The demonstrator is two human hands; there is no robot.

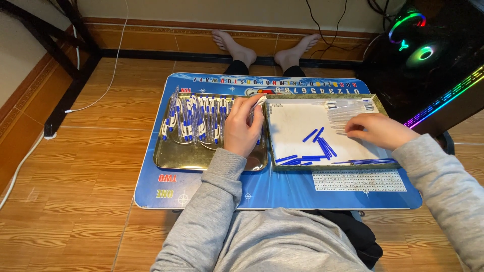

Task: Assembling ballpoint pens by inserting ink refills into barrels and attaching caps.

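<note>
your left hand (243, 126), at the frame's centre, has its fingers clamped on a small white piece over the left tray (176, 156) of pens (196, 118). your right hand (379, 130) rests on clear tubes (348, 113) in the right tray (282, 163); whether its fingers grip one, i cannot tell. i judge this the assembly step: next you need one tube.

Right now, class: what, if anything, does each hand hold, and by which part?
The left hand pinches a small white piece at its lower end. The right hand rests on clear tubes; a hold cannot be told.

We see two trays side by side on the tabletop (282, 189): pens (196, 118) in the left tray (176, 158), caps (312, 151) in the right tray (292, 128).
</note>
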